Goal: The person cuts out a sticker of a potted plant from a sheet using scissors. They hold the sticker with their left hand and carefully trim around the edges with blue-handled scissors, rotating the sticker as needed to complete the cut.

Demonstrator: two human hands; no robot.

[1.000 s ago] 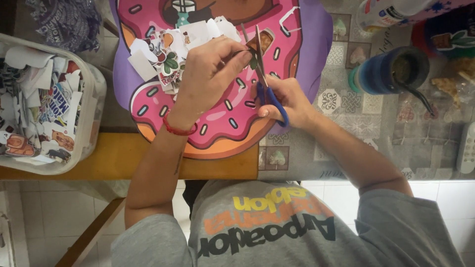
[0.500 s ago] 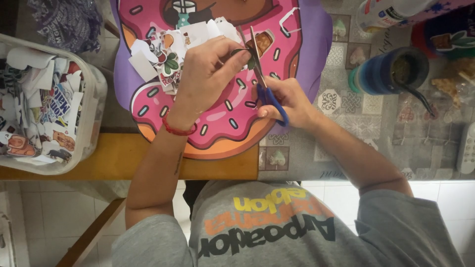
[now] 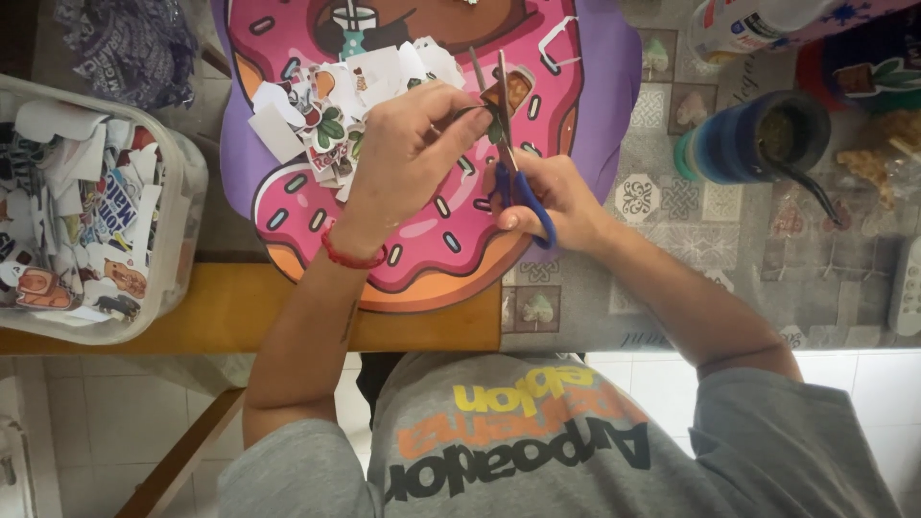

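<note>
- Right hand (image 3: 556, 197) clamped on scissors (image 3: 508, 144) (blue handles), blades apart.
- Left hand (image 3: 408, 158) pinching sticker (image 3: 507, 91) between blades, above donut mat (image 3: 432, 240).
- Scrap tub (image 3: 177, 192) far left on worktop (image 3: 240, 307).

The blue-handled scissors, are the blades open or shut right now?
Open. The blue-handled scissors show two blades spread in a narrow V above the right hand, tips apart near a small brown cutout.
</note>
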